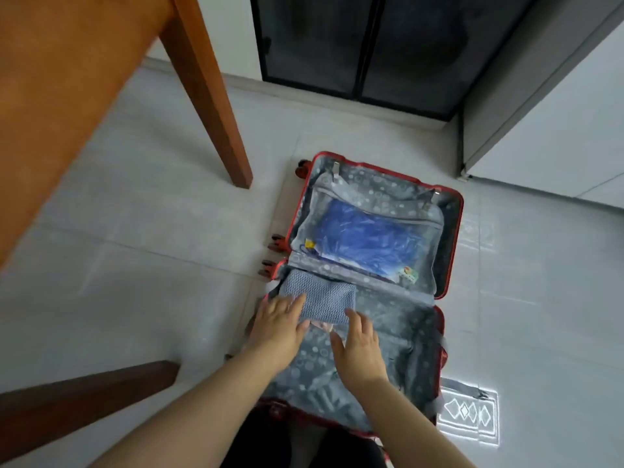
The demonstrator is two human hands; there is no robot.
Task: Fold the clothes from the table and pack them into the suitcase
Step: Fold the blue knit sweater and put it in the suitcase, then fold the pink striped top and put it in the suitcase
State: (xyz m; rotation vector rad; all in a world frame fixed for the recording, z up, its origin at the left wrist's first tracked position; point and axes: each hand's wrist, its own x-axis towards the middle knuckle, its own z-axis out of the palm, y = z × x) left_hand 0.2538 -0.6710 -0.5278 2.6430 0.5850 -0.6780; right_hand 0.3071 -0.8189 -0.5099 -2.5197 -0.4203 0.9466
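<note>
A red suitcase (pixel 454 231) lies open on the floor, lined in grey dotted fabric. A folded grey-blue knit garment (pixel 324 297) rests in the far left corner of the near half, on top of something pale pink that peeks out at its near edge. My left hand (pixel 280 327) lies flat with its fingertips on the garment's left part. My right hand (pixel 359 346) hovers with spread fingers at the garment's near right corner; whether it touches is unclear. Behind the far half's mesh pocket sits a blue plastic bag (pixel 361 239).
A wooden table (pixel 67 79) fills the upper left, with one leg (pixel 216 106) standing left of the suitcase. A dark wooden beam (pixel 84 396) crosses the lower left. A dark screen door (pixel 364 45) and a grey cabinet (pixel 547 96) stand behind.
</note>
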